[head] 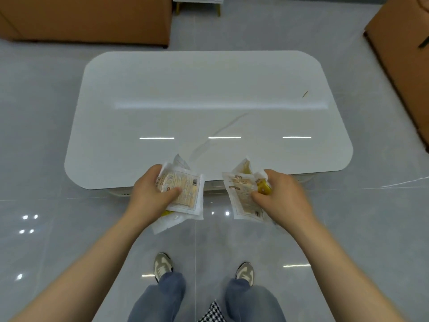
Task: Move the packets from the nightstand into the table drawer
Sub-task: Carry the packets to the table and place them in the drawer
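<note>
My left hand (151,191) grips a bunch of clear-and-yellow snack packets (188,194), thumb pressed on the top one. In my right hand (281,194) is a second bunch of packets (241,196), with a small yellow piece beside my fingers. Both hands hover at the near edge of the white glossy table (209,108). Below that edge a pale strip of the table's front (214,185) shows between the hands; whether a drawer is there I cannot tell. No nightstand is in view.
Brown sofas stand at the back left (86,17) and at the right (404,56). A small thin stick (304,94) lies on the table's far right. I stand on shiny grey floor tiles (46,205), my shoes (162,266) just short of the table.
</note>
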`<action>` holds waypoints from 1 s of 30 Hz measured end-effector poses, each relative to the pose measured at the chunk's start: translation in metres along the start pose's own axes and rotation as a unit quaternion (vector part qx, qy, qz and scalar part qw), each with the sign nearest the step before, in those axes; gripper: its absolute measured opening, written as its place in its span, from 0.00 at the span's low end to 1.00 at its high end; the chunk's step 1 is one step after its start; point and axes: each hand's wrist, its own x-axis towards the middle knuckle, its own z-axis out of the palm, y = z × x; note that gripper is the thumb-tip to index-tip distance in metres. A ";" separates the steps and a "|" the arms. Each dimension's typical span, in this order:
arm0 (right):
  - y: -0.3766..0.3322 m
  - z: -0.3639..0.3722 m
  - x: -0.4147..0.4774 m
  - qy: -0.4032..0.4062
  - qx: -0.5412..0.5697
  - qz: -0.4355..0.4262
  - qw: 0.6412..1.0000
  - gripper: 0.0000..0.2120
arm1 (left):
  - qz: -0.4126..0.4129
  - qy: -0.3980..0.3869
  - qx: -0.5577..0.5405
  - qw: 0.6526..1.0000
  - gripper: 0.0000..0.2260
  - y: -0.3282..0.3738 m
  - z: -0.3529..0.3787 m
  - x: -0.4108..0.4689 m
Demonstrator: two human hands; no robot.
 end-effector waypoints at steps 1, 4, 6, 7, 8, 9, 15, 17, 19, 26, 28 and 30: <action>0.008 0.009 0.005 0.007 0.005 -0.003 1.000 0.07 | 0.001 0.001 -0.009 1.000 0.11 -0.008 0.010 0.008; 0.026 0.033 0.024 0.031 0.019 -0.017 0.999 0.07 | 0.010 0.018 -0.026 0.999 0.11 -0.031 0.039 0.035; 0.039 0.055 0.038 0.053 0.036 -0.030 0.997 0.05 | 0.027 0.029 -0.035 0.999 0.12 -0.051 0.064 0.055; 0.045 0.066 0.046 0.064 0.041 -0.038 0.996 0.05 | 0.035 0.036 -0.040 0.998 0.12 -0.060 0.076 0.067; 0.051 0.077 0.054 0.076 0.043 -0.043 0.995 0.05 | 0.042 0.041 -0.045 0.997 0.13 -0.070 0.088 0.078; 0.056 0.087 0.062 0.090 0.046 -0.050 0.994 0.05 | 0.051 0.044 -0.049 0.997 0.13 -0.077 0.100 0.090; 0.086 0.135 0.098 0.143 0.064 -0.083 0.984 0.04 | 0.081 0.070 -0.115 0.988 0.14 -0.116 0.148 0.143; 0.095 0.146 0.104 0.166 0.076 -0.092 0.979 0.03 | 0.075 0.070 -0.171 0.980 0.14 -0.128 0.158 0.154; 0.103 0.158 0.106 0.188 0.087 -0.104 0.973 0.04 | 0.073 0.070 -0.209 0.973 0.14 -0.141 0.167 0.163; 0.116 0.189 0.081 0.229 0.110 -0.128 0.959 0.04 | 0.080 0.087 -0.244 0.962 0.15 -0.170 0.184 0.170; 0.117 0.192 0.071 0.233 0.113 -0.130 0.957 0.03 | 0.067 0.090 -0.250 0.962 0.15 -0.174 0.187 0.171; 0.119 0.197 0.060 0.236 0.115 -0.129 0.956 0.03 | 0.056 0.093 -0.254 0.961 0.15 -0.176 0.189 0.173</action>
